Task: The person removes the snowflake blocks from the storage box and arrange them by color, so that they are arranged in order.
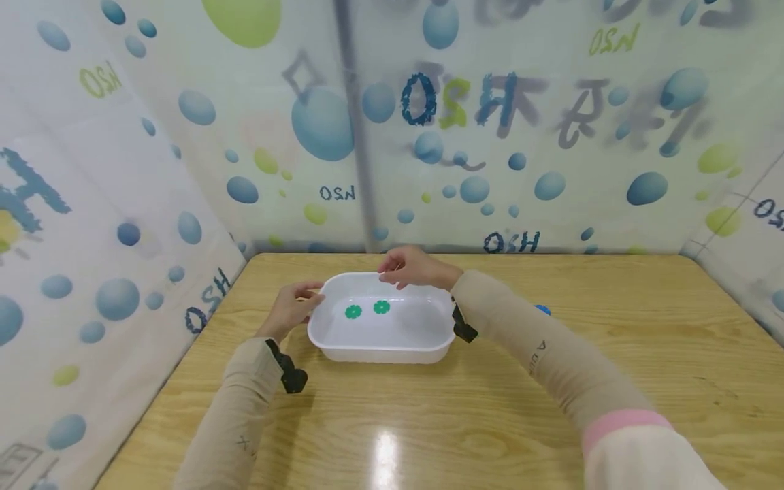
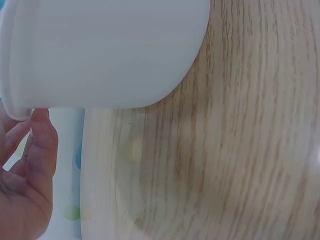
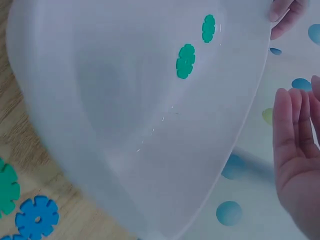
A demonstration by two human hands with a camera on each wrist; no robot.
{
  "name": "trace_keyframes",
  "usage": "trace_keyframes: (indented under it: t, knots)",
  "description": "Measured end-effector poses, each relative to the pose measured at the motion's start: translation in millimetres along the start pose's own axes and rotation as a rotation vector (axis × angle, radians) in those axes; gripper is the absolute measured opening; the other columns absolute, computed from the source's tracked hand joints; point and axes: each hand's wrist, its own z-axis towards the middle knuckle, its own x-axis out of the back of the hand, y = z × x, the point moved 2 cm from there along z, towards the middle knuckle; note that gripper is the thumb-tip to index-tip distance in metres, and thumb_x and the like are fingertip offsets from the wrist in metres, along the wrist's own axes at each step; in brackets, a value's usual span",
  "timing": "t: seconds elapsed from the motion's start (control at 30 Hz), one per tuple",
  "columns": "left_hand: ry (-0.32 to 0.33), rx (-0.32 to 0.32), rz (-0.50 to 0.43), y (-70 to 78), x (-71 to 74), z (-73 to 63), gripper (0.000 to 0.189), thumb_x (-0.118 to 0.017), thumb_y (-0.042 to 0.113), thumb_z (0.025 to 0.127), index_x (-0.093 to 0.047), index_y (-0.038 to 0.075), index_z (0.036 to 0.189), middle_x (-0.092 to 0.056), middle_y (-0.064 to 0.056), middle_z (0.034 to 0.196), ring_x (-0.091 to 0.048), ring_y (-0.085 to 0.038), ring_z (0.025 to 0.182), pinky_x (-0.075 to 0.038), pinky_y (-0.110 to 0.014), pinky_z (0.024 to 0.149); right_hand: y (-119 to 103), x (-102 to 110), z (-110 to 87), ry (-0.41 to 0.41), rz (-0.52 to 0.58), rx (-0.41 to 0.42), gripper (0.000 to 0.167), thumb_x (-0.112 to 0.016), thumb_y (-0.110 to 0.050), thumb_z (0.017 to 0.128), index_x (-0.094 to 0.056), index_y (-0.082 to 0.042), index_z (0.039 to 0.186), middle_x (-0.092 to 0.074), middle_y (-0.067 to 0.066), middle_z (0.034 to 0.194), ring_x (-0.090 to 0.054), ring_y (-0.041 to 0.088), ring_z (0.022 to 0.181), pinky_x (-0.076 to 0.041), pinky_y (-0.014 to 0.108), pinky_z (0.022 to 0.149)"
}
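A white plastic basin (image 1: 380,355) with rounded corners stands on the table. Two green flower-shaped discs (image 1: 353,312) lie inside it, side by side on the left part of its floor. My left hand (image 1: 290,311) grips the basin's left rim, thumb over the edge and fingers outside; in the left wrist view a fingertip (image 2: 41,120) presses under the lip. Over the far rim is my right hand (image 1: 416,267), its fingers loosely extended. Nothing shows in that hand (image 3: 300,150) in the right wrist view, where it appears just outside the basin wall.
On the wooden table (image 1: 392,408), right of the basin, a blue flower-shaped disc (image 1: 542,309) is partly hidden by the right sleeve. The right wrist view shows a green disc (image 3: 7,188) beside a blue one (image 3: 37,218) there. Printed curtains (image 1: 392,170) hang behind the table.
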Motion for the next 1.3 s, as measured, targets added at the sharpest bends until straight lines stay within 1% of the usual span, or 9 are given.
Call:
trace_keyframes:
  t: [0.33,0.47,0.6,0.7,0.8,0.87,1.03,1.2,1.3]
  knots:
    - [-0.009,-0.012,-0.002,1.2,-2.6,2.1,0.036,-0.054,0.014,0.089,-0.049,0.006,0.124,-0.050,-0.017,0.106,-0.051,-0.023,0.086,-0.050,-0.027,0.061,9.8,-12.3,23.9,-0.043,-0.015,0.005,0.027,-0.061,-0.012,0.084,-0.058,0.002,0.106,-0.060,0.008,0.092,-0.055,0.019,0.081,-0.050,0.025,0.067]
    - [-0.012,-0.013,-0.007,1.9,-2.4,2.1,0.036,-0.054,0.014,0.089,-0.050,0.006,0.124,-0.050,-0.017,0.105,-0.051,-0.023,0.085,-0.050,-0.027,0.060,15.6,-20.7,31.6,-0.069,-0.013,-0.015,0.025,-0.062,-0.013,0.083,-0.058,0.000,0.105,-0.060,0.007,0.092,-0.056,0.018,0.082,-0.050,0.025,0.068]
    - [-0.013,-0.019,-0.003,2.8,-1.5,2.5,0.036,-0.054,0.014,0.089,-0.050,0.005,0.124,-0.050,-0.017,0.105,-0.051,-0.023,0.085,-0.050,-0.027,0.060,24.2,-31.4,38.1,-0.110,-0.027,-0.056,0.026,-0.062,-0.014,0.084,-0.058,-0.002,0.106,-0.061,0.006,0.095,-0.056,0.016,0.084,-0.049,0.026,0.071]
    - [-0.015,-0.022,-0.001,2.4,-1.2,3.0,0.037,-0.054,0.014,0.089,-0.049,0.004,0.124,-0.050,-0.018,0.105,-0.051,-0.023,0.086,-0.050,-0.027,0.060,28.8,-38.2,39.1,-0.155,-0.091,-0.085,0.027,-0.062,-0.015,0.084,-0.058,-0.004,0.108,-0.061,0.004,0.100,-0.055,0.015,0.088,-0.047,0.026,0.076]
    - [-0.012,-0.014,-0.012,1.8,-1.0,3.2,0.037,-0.054,0.014,0.089,-0.049,0.004,0.124,-0.050,-0.018,0.105,-0.051,-0.023,0.086,-0.050,-0.027,0.061,31.9,-41.5,39.0,-0.178,-0.146,-0.091,0.027,-0.062,-0.015,0.084,-0.058,-0.005,0.109,-0.060,0.005,0.103,-0.055,0.014,0.092,-0.045,0.026,0.080]
    - [-0.014,-0.018,-0.014,1.9,-0.8,2.7,0.038,-0.054,0.014,0.089,-0.049,0.003,0.124,-0.050,-0.018,0.105,-0.051,-0.023,0.087,-0.050,-0.027,0.062,33.9,-42.5,39.5,-0.187,-0.158,-0.093,0.028,-0.062,-0.014,0.084,-0.058,-0.005,0.109,-0.060,0.005,0.105,-0.054,0.015,0.095,-0.044,0.027,0.083]
    - [-0.014,-0.020,-0.013,2.7,-0.3,1.6,0.038,-0.054,0.013,0.089,-0.048,0.003,0.125,-0.051,-0.018,0.105,-0.052,-0.023,0.085,-0.050,-0.026,0.061,41.5,-43.7,42.0,-0.222,-0.173,-0.129,0.031,-0.064,-0.015,0.082,-0.058,-0.010,0.113,-0.058,0.000,0.110,-0.050,0.013,0.102,-0.040,0.028,0.089]
    - [-0.011,-0.004,-0.008,3.0,-0.1,0.8,0.038,-0.054,0.013,0.089,-0.049,0.004,0.125,-0.051,-0.018,0.105,-0.051,-0.022,0.086,-0.049,-0.026,0.061,42.3,-45.9,41.6,-0.247,-0.185,-0.116,0.037,-0.067,-0.009,0.078,-0.058,-0.008,0.114,-0.058,0.000,0.110,-0.050,0.014,0.105,-0.039,0.027,0.089]
    - [-0.009,0.008,-0.008,3.3,0.1,0.0,0.037,-0.054,0.013,0.089,-0.049,0.004,0.124,-0.051,-0.017,0.105,-0.051,-0.023,0.086,-0.049,-0.026,0.061,40.5,-48.2,39.8,-0.256,-0.217,-0.115,0.036,-0.068,-0.008,0.077,-0.059,-0.010,0.112,-0.059,-0.002,0.106,-0.051,0.012,0.101,-0.040,0.025,0.087]
